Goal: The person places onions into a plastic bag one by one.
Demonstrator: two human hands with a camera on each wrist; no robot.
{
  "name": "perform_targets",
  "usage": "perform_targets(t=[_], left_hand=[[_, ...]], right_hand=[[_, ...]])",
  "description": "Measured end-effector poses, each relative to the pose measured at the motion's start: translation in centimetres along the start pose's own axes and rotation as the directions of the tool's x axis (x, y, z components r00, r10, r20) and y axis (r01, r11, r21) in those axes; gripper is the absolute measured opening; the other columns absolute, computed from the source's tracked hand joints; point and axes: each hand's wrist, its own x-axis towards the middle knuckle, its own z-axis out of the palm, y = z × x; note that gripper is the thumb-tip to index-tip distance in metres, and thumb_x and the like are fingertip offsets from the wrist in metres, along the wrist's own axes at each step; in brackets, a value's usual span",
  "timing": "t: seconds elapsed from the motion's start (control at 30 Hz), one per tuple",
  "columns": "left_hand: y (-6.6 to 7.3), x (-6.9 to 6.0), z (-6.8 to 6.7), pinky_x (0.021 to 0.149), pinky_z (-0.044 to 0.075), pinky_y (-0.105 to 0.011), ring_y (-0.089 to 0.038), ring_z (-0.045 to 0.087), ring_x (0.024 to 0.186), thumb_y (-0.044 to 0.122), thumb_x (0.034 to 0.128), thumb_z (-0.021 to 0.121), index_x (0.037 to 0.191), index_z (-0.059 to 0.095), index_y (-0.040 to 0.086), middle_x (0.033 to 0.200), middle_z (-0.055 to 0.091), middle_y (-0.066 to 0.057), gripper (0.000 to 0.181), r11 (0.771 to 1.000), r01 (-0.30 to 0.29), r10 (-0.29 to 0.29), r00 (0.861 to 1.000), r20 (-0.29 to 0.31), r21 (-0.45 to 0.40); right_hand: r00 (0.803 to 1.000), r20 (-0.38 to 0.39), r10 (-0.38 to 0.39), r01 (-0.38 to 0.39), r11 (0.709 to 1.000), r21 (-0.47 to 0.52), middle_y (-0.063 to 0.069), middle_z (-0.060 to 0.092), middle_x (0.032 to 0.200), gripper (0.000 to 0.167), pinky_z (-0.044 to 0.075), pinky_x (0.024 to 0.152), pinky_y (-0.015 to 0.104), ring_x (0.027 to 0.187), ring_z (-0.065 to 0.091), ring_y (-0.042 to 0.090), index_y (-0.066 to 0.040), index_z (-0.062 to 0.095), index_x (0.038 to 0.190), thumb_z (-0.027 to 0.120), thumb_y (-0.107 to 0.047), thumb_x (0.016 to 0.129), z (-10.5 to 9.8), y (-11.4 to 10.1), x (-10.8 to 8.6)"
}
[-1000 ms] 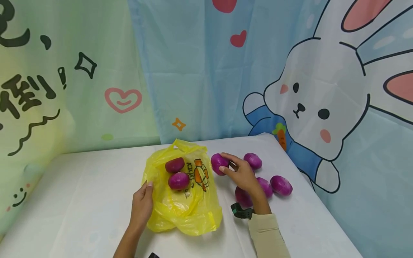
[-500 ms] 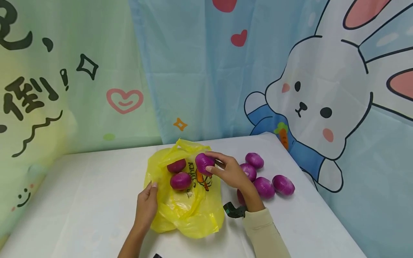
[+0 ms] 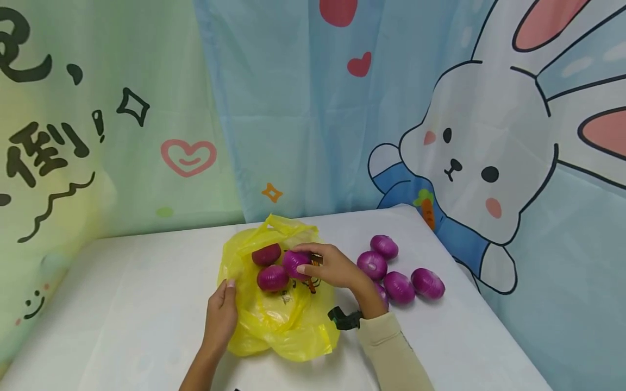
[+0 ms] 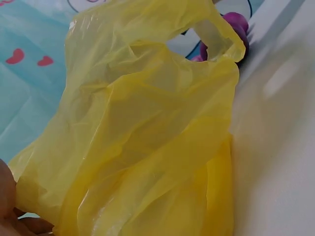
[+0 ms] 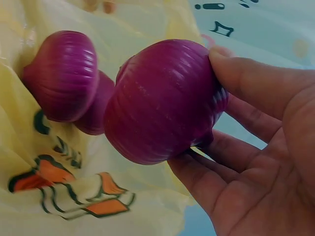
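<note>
My right hand (image 3: 330, 266) grips a purple onion (image 5: 162, 103) between thumb and fingers, over the yellow plastic bag (image 3: 264, 331). In the head view this held onion (image 3: 296, 264) is beside two other purple onions lying on the bag: a nearer onion (image 3: 273, 278) and a darker onion (image 3: 266, 254) behind it. My left hand (image 3: 221, 312) pinches the bag's left edge between thumb and fingers. In the left wrist view the bag (image 4: 147, 123) fills most of the picture, and part of my left hand (image 4: 15, 211) shows at the lower left corner.
Several purple onions (image 3: 399, 287) sit in a loose group on the white table (image 3: 146, 304), right of the bag. My right forearm partly covers the nearest one. A printed curtain (image 3: 293, 108) with a rabbit drawing hangs behind the table.
My right hand has carried its onion leftward and a little down, from right of the bag to beside the two onions on it. My left hand keeps its hold on the bag's edge.
</note>
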Motion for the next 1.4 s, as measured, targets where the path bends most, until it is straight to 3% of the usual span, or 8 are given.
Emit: perform_targets(t=[0.3, 0.47, 0.73, 0.97, 1.07, 1.2, 1.3, 1.4], left_hand=[[0.5, -0.3, 0.0, 0.111, 0.026, -0.047, -0.028, 0.038, 0.131, 0.033, 0.1079, 0.028, 0.109, 0.053, -0.005, 0.116, 0.051, -0.019, 0.045, 1.000, -0.019, 0.019, 1.000, 0.007, -0.001], [0.6, -0.2, 0.2, 0.099, 0.036, -0.040, -0.024, 0.045, 0.108, 0.033, 0.1078, 0.029, 0.101, 0.052, -0.003, 0.092, 0.045, -0.014, 0.043, 1.000, -0.005, 0.005, 1.000, 0.001, -0.006], [0.6, -0.2, 0.1, 0.112, 0.026, -0.047, -0.026, 0.040, 0.126, 0.035, 0.1074, 0.030, 0.114, 0.054, -0.005, 0.114, 0.051, -0.019, 0.047, 1.000, 0.002, -0.002, 1.000, 0.001, -0.010], [0.4, -0.1, 0.2, 0.080, 0.036, -0.031, -0.022, 0.044, 0.088, 0.036, 0.1071, 0.031, 0.093, 0.050, 0.000, 0.079, 0.036, -0.007, 0.043, 1.000, 0.009, -0.009, 1.000, -0.023, 0.023], [0.4, -0.1, 0.2, 0.080, 0.036, -0.032, -0.023, 0.044, 0.088, 0.036, 0.1071, 0.031, 0.091, 0.049, -0.001, 0.078, 0.035, -0.009, 0.044, 1.000, -0.004, 0.004, 1.000, -0.019, 0.019], [0.3, -0.3, -0.1, 0.107, 0.032, -0.041, -0.028, 0.044, 0.127, 0.033, 0.1075, 0.031, 0.122, 0.055, -0.006, 0.118, 0.056, -0.022, 0.048, 1.000, -0.010, 0.010, 1.000, 0.004, 0.002], [0.2, -0.4, -0.2, 0.113, 0.020, -0.049, -0.032, 0.024, 0.141, 0.031, 0.1077, 0.031, 0.141, 0.043, -0.007, 0.148, 0.038, -0.021, 0.052, 1.000, -0.010, 0.010, 1.000, 0.018, -0.004], [0.2, -0.4, -0.3, 0.113, 0.019, -0.049, -0.032, 0.022, 0.142, 0.031, 0.1078, 0.030, 0.142, 0.041, -0.007, 0.150, 0.036, -0.020, 0.053, 1.000, -0.007, 0.007, 1.000, 0.025, -0.006]], right_hand=[[1.000, -0.023, -0.018, 0.017, 0.999, -0.027, 0.012, 0.061, 0.124, 0.039, 0.049, 0.093, 0.036, 0.109, 0.058, 0.025, -0.002, 0.058, 0.131, 0.065, -0.015, 0.094, 1.2, 1.2, 1.3], [0.998, -0.069, -0.007, 0.005, 1.000, -0.027, 0.015, 0.060, 0.125, 0.038, 0.049, 0.094, 0.039, 0.110, 0.057, 0.029, 0.000, 0.058, 0.130, 0.065, -0.013, 0.094, 1.9, 1.9, 1.8], [0.995, -0.079, 0.064, -0.069, 0.996, -0.060, 0.014, 0.059, 0.122, 0.036, 0.052, 0.088, 0.036, 0.103, 0.058, 0.026, -0.003, 0.060, 0.129, 0.065, -0.013, 0.095, 3.0, 2.9, 2.1], [0.995, -0.072, 0.068, -0.072, 0.995, -0.065, 0.011, 0.059, 0.122, 0.037, 0.051, 0.086, 0.033, 0.101, 0.059, 0.023, -0.003, 0.060, 0.130, 0.065, -0.014, 0.095, 3.6, 4.2, 2.5], [0.994, -0.072, 0.085, -0.091, 0.993, -0.071, 0.010, 0.059, 0.122, 0.037, 0.051, 0.086, 0.032, 0.102, 0.059, 0.022, -0.006, 0.060, 0.131, 0.065, -0.016, 0.095, 3.8, 4.3, 2.5], [0.993, -0.070, 0.093, -0.099, 0.990, -0.097, 0.009, 0.059, 0.121, 0.039, 0.050, 0.088, 0.034, 0.103, 0.058, 0.022, -0.007, 0.060, 0.131, 0.066, -0.018, 0.094, 3.9, 4.6, 2.4], [0.993, -0.071, 0.092, -0.100, 0.989, -0.112, 0.009, 0.060, 0.120, 0.042, 0.050, 0.090, 0.036, 0.102, 0.057, 0.022, -0.006, 0.059, 0.132, 0.069, -0.018, 0.092, 4.0, 4.7, 2.4], [0.993, -0.072, 0.094, -0.101, 0.989, -0.110, 0.010, 0.059, 0.120, 0.046, 0.050, 0.089, 0.036, 0.102, 0.058, 0.023, -0.003, 0.057, 0.133, 0.070, -0.016, 0.091, 4.0, 4.6, 2.4]])
